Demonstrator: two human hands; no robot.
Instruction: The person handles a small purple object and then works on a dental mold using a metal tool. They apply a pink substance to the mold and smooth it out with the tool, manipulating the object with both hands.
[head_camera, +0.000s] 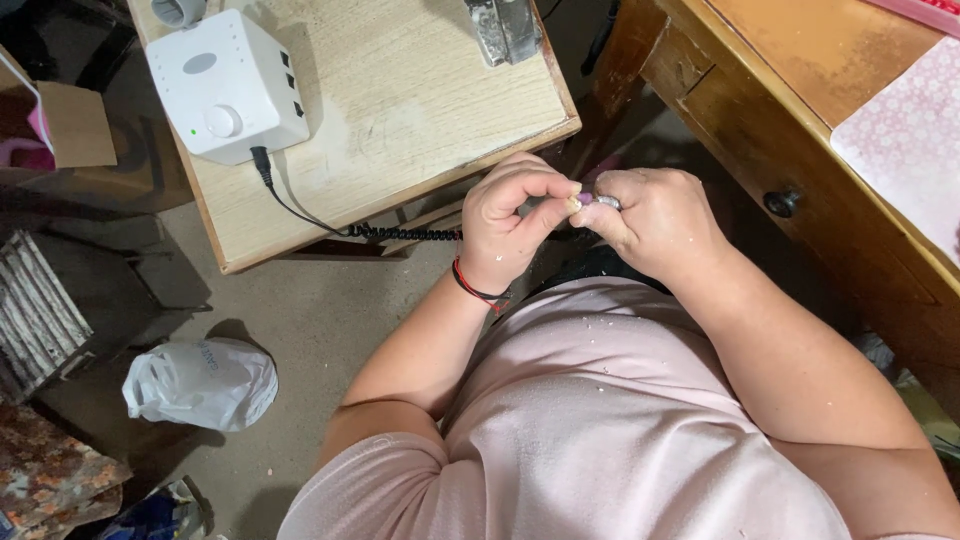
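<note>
Left hand (515, 222) pinches a small purple piece (584, 199); right hand (655, 222) grips a slim metal handpiece (607, 202), boxy white controller (228, 82) at ten o'clock

This looks like a small home workshop. A dusty wooden work table (400, 110) carries a white control box (225, 85) with a dial, and a wooden drawer desk (760, 130) stands beside it, above a bare concrete floor (300, 310).

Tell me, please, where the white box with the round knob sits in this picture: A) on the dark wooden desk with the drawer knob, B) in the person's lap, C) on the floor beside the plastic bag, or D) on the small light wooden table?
D: the white box stands on the small light wooden table, its black cable trailing off the edge.
</note>
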